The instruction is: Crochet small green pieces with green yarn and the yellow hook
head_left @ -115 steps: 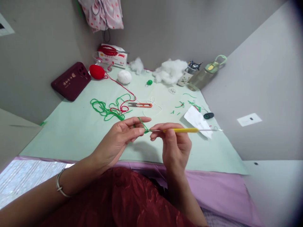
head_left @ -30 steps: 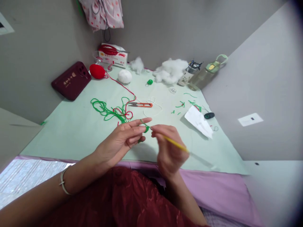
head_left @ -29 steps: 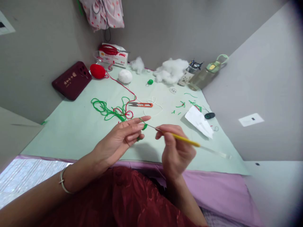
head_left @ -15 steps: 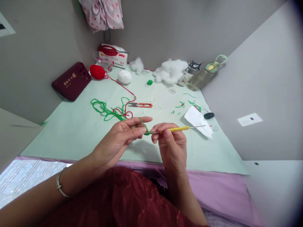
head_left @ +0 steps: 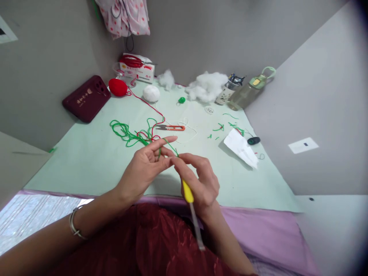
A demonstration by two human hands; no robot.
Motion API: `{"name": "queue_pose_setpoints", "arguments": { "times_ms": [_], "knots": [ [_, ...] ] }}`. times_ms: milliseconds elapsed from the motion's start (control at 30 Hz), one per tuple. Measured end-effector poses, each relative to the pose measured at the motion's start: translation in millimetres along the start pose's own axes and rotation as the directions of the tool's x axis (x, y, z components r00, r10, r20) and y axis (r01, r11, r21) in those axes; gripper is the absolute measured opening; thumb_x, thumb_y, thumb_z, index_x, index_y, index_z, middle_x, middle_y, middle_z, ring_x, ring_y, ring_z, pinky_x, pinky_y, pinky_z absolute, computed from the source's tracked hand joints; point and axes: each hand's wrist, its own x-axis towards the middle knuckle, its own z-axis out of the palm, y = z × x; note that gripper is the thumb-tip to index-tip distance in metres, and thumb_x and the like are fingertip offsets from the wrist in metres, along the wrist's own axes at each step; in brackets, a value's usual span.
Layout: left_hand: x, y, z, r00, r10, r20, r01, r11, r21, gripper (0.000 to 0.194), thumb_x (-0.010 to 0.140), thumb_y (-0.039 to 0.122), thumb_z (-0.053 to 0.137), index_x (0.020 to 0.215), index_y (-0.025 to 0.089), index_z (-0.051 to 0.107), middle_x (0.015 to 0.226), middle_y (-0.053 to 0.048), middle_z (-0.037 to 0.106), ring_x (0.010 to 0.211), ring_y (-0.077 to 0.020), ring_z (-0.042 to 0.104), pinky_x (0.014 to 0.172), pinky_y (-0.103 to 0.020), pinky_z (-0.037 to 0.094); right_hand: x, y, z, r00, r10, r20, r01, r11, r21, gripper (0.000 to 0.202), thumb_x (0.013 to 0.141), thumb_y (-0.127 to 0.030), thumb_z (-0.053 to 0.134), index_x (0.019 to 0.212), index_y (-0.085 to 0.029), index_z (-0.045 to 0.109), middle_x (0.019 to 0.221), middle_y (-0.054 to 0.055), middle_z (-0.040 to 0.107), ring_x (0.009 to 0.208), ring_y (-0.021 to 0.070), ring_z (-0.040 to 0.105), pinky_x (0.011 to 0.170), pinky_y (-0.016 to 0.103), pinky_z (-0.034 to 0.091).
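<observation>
Green yarn (head_left: 171,146) runs over the raised index finger of my left hand (head_left: 145,163), whose thumb and other fingers are pinched near the yarn's end. My right hand (head_left: 200,180) meets it fingertip to fingertip and holds a crochet hook by its yellow handle (head_left: 187,191). The hook's metal rear end points down toward my lap and is blurred. Its working tip and the small green stitches are hidden between the fingers. A loose green yarn tangle (head_left: 123,133) lies on the table behind my left hand.
Behind my hands lie orange thread snips (head_left: 171,127), a red yarn ball (head_left: 117,87), a white ball (head_left: 151,93) and stuffing (head_left: 205,87). A maroon case (head_left: 87,99) stands at left. White paper (head_left: 240,147), yarn scraps and a bottle (head_left: 248,92) are at right.
The crochet hook has swung from lying sideways, rear end to the right, to pointing down toward my lap. My right hand has turned with it, and my left index finger has shifted slightly left.
</observation>
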Motion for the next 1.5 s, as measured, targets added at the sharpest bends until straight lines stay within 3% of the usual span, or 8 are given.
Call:
{"name": "queue_pose_setpoints", "arguments": {
  "times_ms": [200,333,667,833,967,1133,1300,1500],
  "knots": [
    [2.9,4.2,-1.1,0.965,-0.221,0.144,0.248,0.948,-0.201,0.031,0.082,0.026,0.085,0.111,0.018,0.083,0.059,0.010,0.040,0.051,-0.0047,0.018,0.078,-0.025,0.050,8.4,-4.1,-1.3,0.932,0.336,-0.138,-0.256,0.877,0.405,0.029,0.101,-0.012,0.059,0.115,-0.030,0.076,0.099,0.005,0.075,0.087,0.0176,0.071,0.075,0.035,0.061],
    [0.4,4.5,0.3,0.980,-0.160,0.122,0.174,0.979,-0.110,0.032,0.084,0.026,0.083,0.116,0.023,0.082,0.073,0.005,0.057,0.055,-0.0064,0.030,0.071,-0.024,0.045,18.1,-5.5,-5.2,0.859,0.512,-0.023,-0.381,0.668,0.639,0.022,0.102,-0.018,0.058,0.103,-0.027,0.078,0.091,0.003,0.075,0.072,0.0148,0.067,0.065,0.033,0.058],
    [0.8,3.4,4.0,0.974,-0.184,0.132,0.205,0.964,-0.169,0.036,0.081,0.028,0.086,0.116,0.019,0.082,0.060,0.008,0.044,0.053,-0.0049,0.022,0.054,-0.016,0.036,3.2,-4.0,3.1,0.978,0.154,-0.141,-0.128,0.977,0.172,0.032,0.096,-0.009,0.066,0.121,-0.027,0.076,0.109,0.008,0.077,0.099,0.0199,0.073,0.082,0.036,0.062],
    [0.9,6.5,2.8,0.980,-0.160,0.116,0.182,0.959,-0.216,0.024,0.083,0.021,0.083,0.107,0.021,0.085,0.062,0.009,0.044,0.052,-0.0037,0.022,0.078,-0.022,0.051,16.0,-4.6,-5.2,0.832,0.544,-0.103,-0.382,0.699,0.604,0.021,0.102,-0.018,0.058,0.100,-0.026,0.078,0.086,0.002,0.073,0.067,0.0134,0.064,0.062,0.031,0.056],
    [-1.8,4.8,3.5,0.991,-0.085,0.100,0.092,0.993,-0.069,0.025,0.083,0.025,0.085,0.108,0.028,0.085,0.076,0.003,0.061,0.068,-0.0070,0.047,0.062,-0.018,0.037,18.3,-2.8,-2.7,0.849,0.527,0.029,-0.402,0.610,0.683,0.017,0.099,-0.021,0.065,0.100,-0.027,0.080,0.092,0.003,0.076,0.076,0.0144,0.067,0.066,0.030,0.057],
    [-0.7,4.2,-0.3,0.989,-0.097,0.108,0.102,0.994,-0.042,0.026,0.084,0.031,0.085,0.110,0.029,0.084,0.076,0.004,0.060,0.065,-0.0069,0.040,0.059,-0.020,0.031,13.8,3.0,-2.5,0.802,0.582,0.136,-0.449,0.438,0.779,0.016,0.102,-0.027,0.062,0.098,-0.025,0.078,0.089,0.001,0.075,0.071,0.0130,0.068,0.065,0.029,0.058],
    [0.3,3.6,-3.1,0.995,-0.069,0.065,0.068,0.998,0.015,0.025,0.085,0.032,0.085,0.109,0.028,0.084,0.076,0.003,0.060,0.067,-0.0080,0.043,0.059,-0.021,0.031,13.4,-0.9,-13.5,0.883,0.469,0.027,-0.389,0.697,0.602,0.023,0.105,-0.018,0.053,0.107,-0.024,0.074,0.094,0.003,0.077,0.075,0.0142,0.071,0.069,0.032,0.061],
    [0.3,-2.1,-3.5,0.998,0.008,0.056,-0.008,1.000,0.013,0.036,0.081,0.026,0.089,0.115,0.026,0.081,0.079,0.004,0.064,0.071,-0.0086,0.053,0.069,-0.020,0.042,7.3,-7.1,-13.4,1.000,0.007,-0.024,-0.007,1.000,0.026,0.030,0.099,-0.009,0.060,0.124,-0.021,0.070,0.110,0.009,0.078,0.099,0.0205,0.073,0.083,0.035,0.064]
  ]
}}
